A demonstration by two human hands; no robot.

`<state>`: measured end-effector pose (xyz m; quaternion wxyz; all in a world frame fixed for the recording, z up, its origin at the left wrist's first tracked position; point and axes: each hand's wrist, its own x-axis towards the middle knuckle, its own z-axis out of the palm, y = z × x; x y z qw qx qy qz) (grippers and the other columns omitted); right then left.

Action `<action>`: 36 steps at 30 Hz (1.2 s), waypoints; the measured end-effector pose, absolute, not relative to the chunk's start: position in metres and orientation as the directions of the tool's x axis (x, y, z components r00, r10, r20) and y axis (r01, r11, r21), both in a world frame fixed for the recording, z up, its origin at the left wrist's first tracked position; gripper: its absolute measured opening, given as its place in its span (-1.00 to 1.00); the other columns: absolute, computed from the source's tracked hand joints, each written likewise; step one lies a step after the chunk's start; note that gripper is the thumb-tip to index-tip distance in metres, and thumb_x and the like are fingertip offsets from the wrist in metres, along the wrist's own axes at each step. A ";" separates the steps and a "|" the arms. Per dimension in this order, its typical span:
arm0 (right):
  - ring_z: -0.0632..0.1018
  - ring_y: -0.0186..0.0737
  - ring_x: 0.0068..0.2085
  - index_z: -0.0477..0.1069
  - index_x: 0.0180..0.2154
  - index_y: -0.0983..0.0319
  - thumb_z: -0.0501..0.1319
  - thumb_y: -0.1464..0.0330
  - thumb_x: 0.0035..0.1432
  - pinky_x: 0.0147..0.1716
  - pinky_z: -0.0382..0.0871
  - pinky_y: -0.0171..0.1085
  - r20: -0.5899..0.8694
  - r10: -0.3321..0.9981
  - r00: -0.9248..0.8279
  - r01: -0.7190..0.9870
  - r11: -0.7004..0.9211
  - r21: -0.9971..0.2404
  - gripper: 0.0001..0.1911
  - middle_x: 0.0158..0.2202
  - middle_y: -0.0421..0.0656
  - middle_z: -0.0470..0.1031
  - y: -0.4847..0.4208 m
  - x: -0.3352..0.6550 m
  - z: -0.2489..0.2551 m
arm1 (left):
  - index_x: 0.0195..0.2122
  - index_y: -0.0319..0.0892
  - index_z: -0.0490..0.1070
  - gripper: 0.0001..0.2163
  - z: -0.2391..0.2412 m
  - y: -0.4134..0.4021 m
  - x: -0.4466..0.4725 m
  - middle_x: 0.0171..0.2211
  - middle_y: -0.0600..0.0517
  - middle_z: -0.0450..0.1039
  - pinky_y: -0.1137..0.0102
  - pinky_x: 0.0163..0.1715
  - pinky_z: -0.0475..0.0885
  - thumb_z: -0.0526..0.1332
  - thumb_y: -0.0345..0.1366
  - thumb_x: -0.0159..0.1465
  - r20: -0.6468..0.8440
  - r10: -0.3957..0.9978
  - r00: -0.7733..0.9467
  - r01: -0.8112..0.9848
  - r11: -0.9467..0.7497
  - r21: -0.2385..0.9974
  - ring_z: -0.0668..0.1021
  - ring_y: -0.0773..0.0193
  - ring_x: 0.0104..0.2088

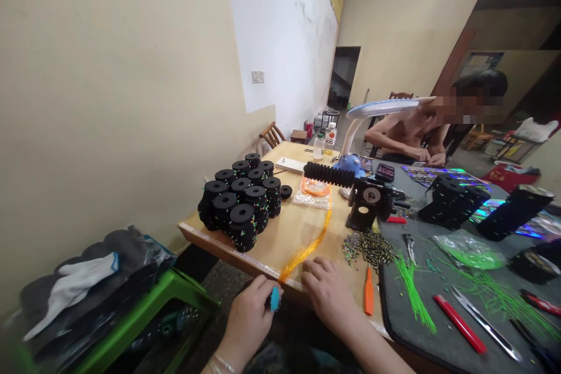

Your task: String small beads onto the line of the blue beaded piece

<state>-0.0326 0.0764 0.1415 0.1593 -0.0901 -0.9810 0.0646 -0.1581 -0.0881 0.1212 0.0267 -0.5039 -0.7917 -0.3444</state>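
My left hand (249,317) is closed at the front edge of the table, around a small dark thing with a bright teal end (274,299); its kind I cannot make out. A bundle of thin orange strands (302,256) runs across the wood, its near end close to that hand's fingertips. Just right of the strands, my right hand (326,291) rests over the table edge with fingers curled and tips partly hidden; whether it grips anything is not visible. An orange-handled tool (369,292) lies right of it, below piles of small dark and coloured beads (370,247).
Black foam spools (242,216) stand grouped at left. Beyond the beads is a black winding device (368,201) with a ribbed black rod. A grey mat (412,327) carries green strands (414,295), a red knife (460,324) and tweezers (486,324). Another person (421,134) sits behind a lamp (350,146).
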 end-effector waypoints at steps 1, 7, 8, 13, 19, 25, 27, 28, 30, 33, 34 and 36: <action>0.42 -0.11 -0.12 0.45 -0.26 0.19 0.18 0.49 0.21 -0.17 0.27 -0.17 0.293 0.196 -0.936 0.152 0.974 -0.166 -0.88 -0.10 -0.13 0.53 0.075 -0.031 0.143 | -0.37 -0.08 0.52 -0.82 0.121 -0.089 -0.159 -0.43 0.02 0.51 0.48 -0.40 0.41 0.13 -0.37 0.27 0.399 0.771 -0.497 0.814 0.256 0.521 0.57 0.24 -0.42; 0.43 -0.12 -0.16 0.44 -0.23 0.18 0.16 0.52 0.19 -0.15 0.23 -0.16 0.274 0.187 -0.943 0.126 0.966 -0.226 -0.83 -0.15 -0.14 0.56 0.066 -0.017 0.147 | -0.38 -0.10 0.50 -0.83 0.118 -0.094 -0.161 -0.42 0.01 0.51 0.44 -0.35 0.42 0.13 -0.36 0.28 0.366 0.757 -0.542 0.772 0.276 0.573 0.56 0.21 -0.39; 0.43 -0.12 -0.16 0.44 -0.22 0.18 0.15 0.52 0.18 -0.14 0.23 -0.15 0.274 0.188 -0.943 0.126 0.965 -0.231 -0.82 -0.15 -0.14 0.56 0.065 -0.015 0.146 | -0.38 -0.11 0.50 -0.84 0.118 -0.095 -0.160 -0.41 0.00 0.52 0.42 -0.34 0.42 0.13 -0.36 0.28 0.353 0.758 -0.549 0.757 0.273 0.593 0.57 0.20 -0.37; 0.42 -0.10 -0.15 0.43 -0.13 0.17 0.17 0.55 0.11 -0.11 0.20 -0.13 0.289 0.195 -0.937 0.127 0.963 -0.238 -0.71 -0.10 -0.15 0.56 0.064 -0.009 0.139 | -0.20 -0.13 0.49 -0.85 0.121 -0.095 -0.149 -0.30 -0.03 0.55 0.42 -0.25 0.44 0.14 -0.30 0.32 0.358 0.753 -0.552 0.679 0.157 0.717 0.58 0.21 -0.27; 0.42 -0.12 -0.15 0.42 -0.06 0.16 0.17 0.56 0.11 -0.09 0.18 -0.14 0.337 0.181 -0.924 0.104 0.967 -0.233 -0.65 -0.10 -0.16 0.57 0.062 -0.005 0.132 | -0.03 -0.05 0.44 -0.77 0.127 -0.079 -0.142 -0.14 -0.01 0.55 0.42 -0.12 0.41 0.15 -0.33 0.30 0.293 0.865 -0.409 0.684 0.078 0.725 0.58 0.20 -0.13; 0.42 -0.15 -0.14 0.44 -0.17 0.18 0.19 0.54 0.12 -0.03 0.17 -0.16 0.353 0.188 -0.917 0.101 0.963 -0.251 -0.76 -0.11 -0.17 0.57 0.061 0.004 0.133 | -0.29 -0.11 0.49 -0.84 0.122 -0.079 -0.144 -0.34 0.00 0.53 0.40 -0.31 0.40 0.11 -0.33 0.30 0.146 0.910 -0.387 0.778 0.238 0.582 0.58 0.19 -0.34; 0.42 -0.16 -0.14 0.44 -0.19 0.18 0.18 0.53 0.13 -0.02 0.18 -0.16 0.357 0.189 -0.915 0.098 0.961 -0.258 -0.78 -0.13 -0.15 0.57 0.061 0.007 0.134 | -0.32 -0.12 0.49 -0.84 0.118 -0.085 -0.146 -0.37 -0.01 0.53 0.39 -0.34 0.38 0.11 -0.34 0.29 0.107 0.903 -0.416 0.792 0.302 0.531 0.57 0.17 -0.36; 0.42 -0.16 -0.14 0.44 -0.20 0.18 0.17 0.53 0.12 -0.02 0.18 -0.16 0.361 0.188 -0.914 0.096 0.961 -0.259 -0.79 -0.14 -0.15 0.57 0.061 0.008 0.135 | -0.32 -0.13 0.49 -0.84 0.117 -0.088 -0.146 -0.37 -0.01 0.53 0.39 -0.34 0.38 0.10 -0.35 0.29 0.099 0.899 -0.427 0.789 0.318 0.526 0.57 0.16 -0.36; 0.42 -0.16 -0.14 0.44 -0.22 0.17 0.17 0.53 0.10 0.01 0.16 -0.15 0.375 0.182 -0.909 0.088 0.963 -0.255 -0.78 -0.15 -0.14 0.57 0.060 0.011 0.134 | -0.35 -0.13 0.48 -0.83 0.116 -0.096 -0.146 -0.39 -0.01 0.53 0.40 -0.35 0.37 0.10 -0.34 0.29 0.106 0.892 -0.440 0.773 0.316 0.550 0.57 0.17 -0.37; 0.42 -0.16 -0.13 0.43 -0.23 0.16 0.19 0.53 0.06 0.05 0.12 -0.12 0.397 0.168 -0.902 0.074 0.968 -0.241 -0.78 -0.19 -0.18 0.58 0.059 0.014 0.132 | -0.38 -0.14 0.46 -0.80 0.120 -0.103 -0.142 -0.41 -0.01 0.51 0.42 -0.35 0.37 0.08 -0.32 0.32 0.185 0.871 -0.455 0.725 0.242 0.644 0.56 0.21 -0.37; 0.42 -0.16 -0.13 0.43 -0.24 0.16 0.20 0.53 0.05 0.06 0.11 -0.12 0.401 0.166 -0.901 0.072 0.968 -0.239 -0.78 -0.20 -0.19 0.58 0.058 0.015 0.132 | -0.38 -0.15 0.45 -0.80 0.123 -0.104 -0.139 -0.41 -0.01 0.51 0.43 -0.34 0.37 0.08 -0.31 0.32 0.223 0.858 -0.462 0.705 0.203 0.680 0.56 0.21 -0.36; 0.43 -0.16 -0.13 0.43 -0.26 0.16 0.21 0.53 0.05 0.07 0.09 -0.11 0.409 0.166 -0.897 0.069 0.968 -0.241 -0.79 -0.20 -0.20 0.58 0.056 0.016 0.133 | -0.35 -0.15 0.45 -0.82 0.129 -0.102 -0.133 -0.38 -0.02 0.51 0.44 -0.31 0.38 0.08 -0.32 0.32 0.300 0.833 -0.465 0.664 0.103 0.741 0.56 0.22 -0.33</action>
